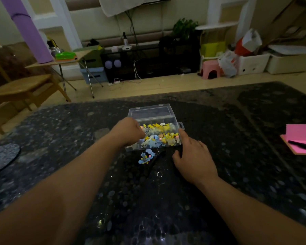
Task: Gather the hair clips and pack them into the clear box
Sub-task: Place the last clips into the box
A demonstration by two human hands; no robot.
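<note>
Dim room behind, with a pink stool (210,68) on the floor by the far wall. Nearer, a dark speckled tabletop (237,174) carries the clear box (177,143) at its middle, lid (150,111) thrown back flat behind it. Hair clips (159,131) fill the box, yellow, blue and pale ones heaped together. A few loose blue clips (146,157) lie on the tabletop just in front of its near wall. The left grip (129,131) hangs over the box's left end, fingers curled down among the clips; I cannot tell whether they pinch one. The right grip (193,156) is spread, its forefinger straight and touching the box's right near corner, thumb out to the side. At the right edge lies a pink notepad (302,133) with a black pen (302,145) across it.
</note>
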